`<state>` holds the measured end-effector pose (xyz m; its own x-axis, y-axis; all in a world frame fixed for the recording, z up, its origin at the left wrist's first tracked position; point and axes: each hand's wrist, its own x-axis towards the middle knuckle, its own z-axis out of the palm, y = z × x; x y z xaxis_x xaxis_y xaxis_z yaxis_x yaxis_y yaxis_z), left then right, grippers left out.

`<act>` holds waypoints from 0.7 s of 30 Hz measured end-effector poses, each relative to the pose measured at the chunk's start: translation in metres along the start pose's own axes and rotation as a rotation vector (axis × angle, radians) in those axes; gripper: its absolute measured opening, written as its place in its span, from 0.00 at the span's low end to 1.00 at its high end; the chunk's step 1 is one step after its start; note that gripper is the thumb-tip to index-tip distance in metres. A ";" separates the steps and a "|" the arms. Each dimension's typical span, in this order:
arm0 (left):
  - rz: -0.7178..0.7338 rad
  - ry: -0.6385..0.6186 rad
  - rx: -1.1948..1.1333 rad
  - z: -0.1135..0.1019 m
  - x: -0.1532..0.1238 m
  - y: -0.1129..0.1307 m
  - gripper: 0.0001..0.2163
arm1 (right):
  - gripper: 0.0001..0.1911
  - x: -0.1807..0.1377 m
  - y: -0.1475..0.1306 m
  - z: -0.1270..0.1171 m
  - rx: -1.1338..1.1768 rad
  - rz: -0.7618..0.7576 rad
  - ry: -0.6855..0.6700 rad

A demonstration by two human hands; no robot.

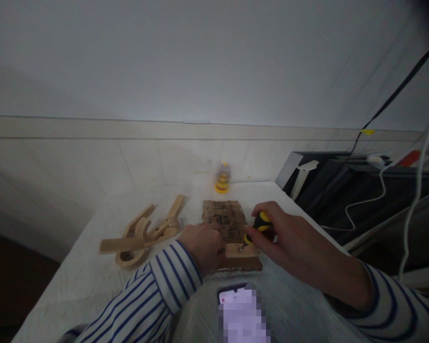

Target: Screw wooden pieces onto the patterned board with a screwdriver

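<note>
My right hand (282,236) is closed around a black and yellow screwdriver (260,225), its tip pointing down and left at a small wooden piece (241,251). My left hand (203,245) is curled, its fingers pressed on the left end of that wooden piece. The piece lies on a brown cardboard sheet (226,219) with dark printed lines, on a white covered table (89,281). Both sleeves are white with blue stripes.
A pile of curved and straight wooden parts (143,233) lies to the left. A yellow and clear screwdriver bit holder (222,178) stands by the wall. A phone (241,312) lies near me. Dark equipment (350,190) with white and black cables (382,183) fills the right.
</note>
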<state>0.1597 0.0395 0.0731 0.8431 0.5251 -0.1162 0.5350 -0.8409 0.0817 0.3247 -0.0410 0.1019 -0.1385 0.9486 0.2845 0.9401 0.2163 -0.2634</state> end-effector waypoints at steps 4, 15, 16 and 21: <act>-0.005 0.002 0.002 -0.001 -0.001 0.001 0.10 | 0.07 0.001 -0.001 0.002 0.001 -0.012 0.008; -0.010 -0.074 -0.027 -0.002 0.002 -0.002 0.10 | 0.04 0.000 -0.004 0.002 0.153 -0.002 -0.038; -0.013 -0.075 -0.030 -0.002 0.002 -0.001 0.09 | 0.04 0.001 -0.004 0.001 0.157 -0.020 -0.040; -0.029 -0.031 -0.046 -0.002 -0.001 0.000 0.09 | 0.09 0.002 -0.006 -0.001 0.155 -0.025 -0.076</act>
<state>0.1595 0.0394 0.0755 0.8255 0.5441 -0.1499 0.5616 -0.8181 0.1237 0.3189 -0.0412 0.1050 -0.1901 0.9558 0.2243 0.8774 0.2679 -0.3980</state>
